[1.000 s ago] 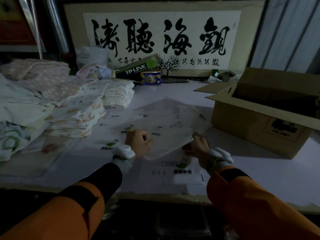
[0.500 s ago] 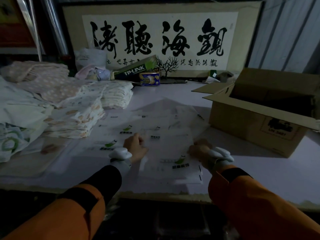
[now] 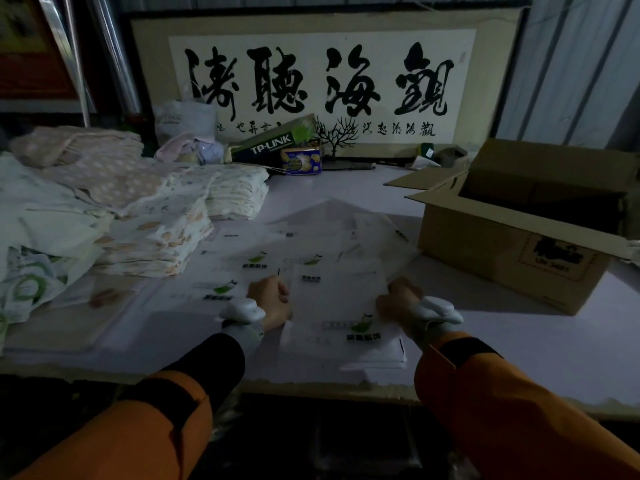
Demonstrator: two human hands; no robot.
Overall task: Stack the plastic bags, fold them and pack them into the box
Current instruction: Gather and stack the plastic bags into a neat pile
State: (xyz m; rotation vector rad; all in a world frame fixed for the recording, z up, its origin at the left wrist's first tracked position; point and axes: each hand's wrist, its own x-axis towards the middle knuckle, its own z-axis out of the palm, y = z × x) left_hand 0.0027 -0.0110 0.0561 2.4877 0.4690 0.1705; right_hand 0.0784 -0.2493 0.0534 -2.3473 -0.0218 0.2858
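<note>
Clear plastic bags (image 3: 341, 299) with small green logos lie overlapped on the white table, in a loose stack in front of me. My left hand (image 3: 272, 301) grips the stack's left edge, fingers curled. My right hand (image 3: 398, 297) grips its right edge the same way. The stack lies flat on the table between both hands. More bags (image 3: 242, 258) spread to the left and behind. An open cardboard box (image 3: 512, 244) stands to the right, flaps out, its inside dark.
Piles of folded printed cloth (image 3: 138, 223) fill the table's left side. A TP-LINK carton (image 3: 273, 145) and a small tin (image 3: 300, 161) stand at the back under a framed calligraphy panel (image 3: 322, 81). The table's front edge (image 3: 311, 386) runs just below my wrists.
A second ago both hands held a bag lifted above the table. It has come down flat onto the stack, and my hands have moved apart to its two side edges.
</note>
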